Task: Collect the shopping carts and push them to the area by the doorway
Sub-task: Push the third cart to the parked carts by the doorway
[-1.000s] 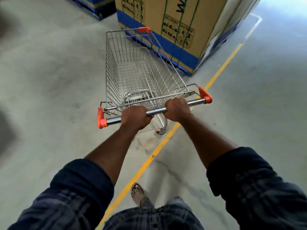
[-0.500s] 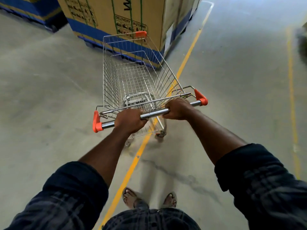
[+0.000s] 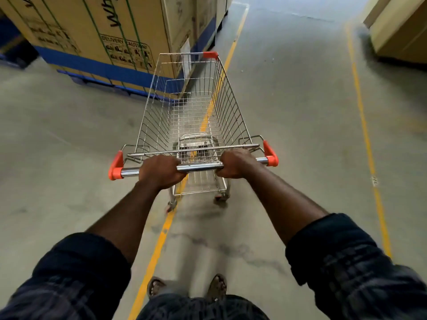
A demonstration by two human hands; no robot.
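A wire shopping cart [image 3: 161, 116] with orange corner caps stands right in front of me on a concrete floor, its basket empty. My left hand [image 3: 160, 171] is closed around the chrome handle bar [image 3: 199, 167] left of its middle. My right hand [image 3: 235, 163] grips the same bar toward its right end. The cart's nose points up a lane between two yellow floor lines. Its rear wheels show below the basket, blurred.
A tall cardboard box [image 3: 111, 35] with a blue band stands on a pallet close to the cart's front left. Another carton [image 3: 399, 28] sits at the far right. A left yellow line [image 3: 159, 241] runs under the cart; a right yellow line [image 3: 367, 144] bounds the lane.
The cart has swung to the right, away from the big box, and now points along the lane. Both hands kept their grip on the handle bar.
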